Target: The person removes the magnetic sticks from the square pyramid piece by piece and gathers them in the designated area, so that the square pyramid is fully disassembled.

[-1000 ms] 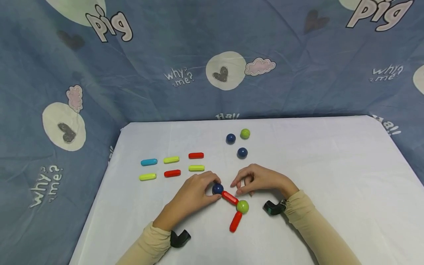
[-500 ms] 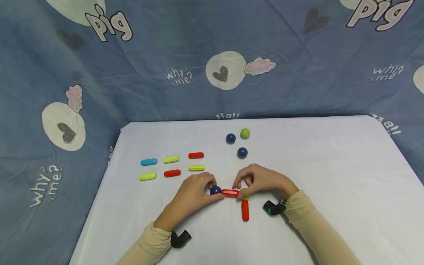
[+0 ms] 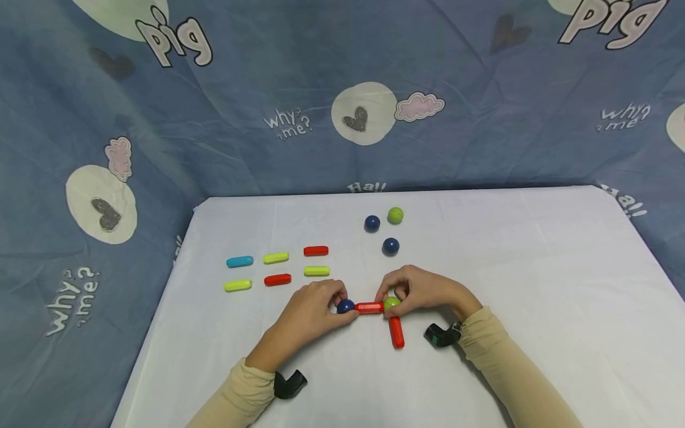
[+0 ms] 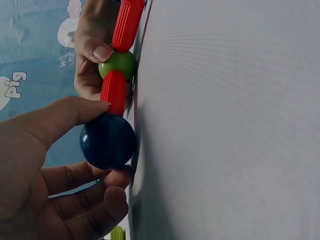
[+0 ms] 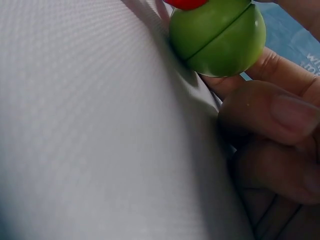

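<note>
A joined chain lies on the white table in the head view: a dark blue ball (image 3: 345, 307), a red rod (image 3: 369, 308), a green ball (image 3: 391, 302) and a second red rod (image 3: 396, 333) pointing toward the near edge. My left hand (image 3: 310, 309) pinches the blue ball (image 4: 107, 142) between thumb and fingers; the thumb tip lies by the joint with the rod. At the other end of the first rod, my right hand (image 3: 423, 290) pinches the green ball. Its seam shows in the right wrist view, where the red rod is mostly cut off.
Behind the left hand lie loose rods: a blue rod (image 3: 239, 261), yellow-green rods (image 3: 238, 286) and red rods (image 3: 277, 279). Farther back are two blue balls (image 3: 390, 246) and a green ball (image 3: 395, 215). A patterned blue cloth (image 3: 241, 160) hangs behind the table.
The chain has swung so the first red rod runs level across, and its green end has moved away from the near edge. My right hand has taken hold of the green ball.
</note>
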Demonstrator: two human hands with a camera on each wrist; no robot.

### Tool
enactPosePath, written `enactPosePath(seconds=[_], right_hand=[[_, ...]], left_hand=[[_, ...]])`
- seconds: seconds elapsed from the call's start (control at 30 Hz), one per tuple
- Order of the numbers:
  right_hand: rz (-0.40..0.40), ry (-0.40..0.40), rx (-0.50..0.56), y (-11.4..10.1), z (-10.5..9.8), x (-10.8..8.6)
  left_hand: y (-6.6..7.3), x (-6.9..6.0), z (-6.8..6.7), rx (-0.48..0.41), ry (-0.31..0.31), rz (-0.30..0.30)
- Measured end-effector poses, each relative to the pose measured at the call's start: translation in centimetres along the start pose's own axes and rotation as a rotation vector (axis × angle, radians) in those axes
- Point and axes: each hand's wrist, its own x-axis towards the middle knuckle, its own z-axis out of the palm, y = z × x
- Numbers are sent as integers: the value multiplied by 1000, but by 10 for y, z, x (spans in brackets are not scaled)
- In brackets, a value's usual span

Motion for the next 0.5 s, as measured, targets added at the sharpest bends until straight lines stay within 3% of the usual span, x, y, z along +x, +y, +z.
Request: enactPosePath(seconds=[0.33,0.5], right_hand=[[4,5,-11,-2,2,2],[-12,44,-25,-2,3,3]], left_hand=[[-1,-3,1,-52,-51,40],[0,-3,3,-71,-44,56]])
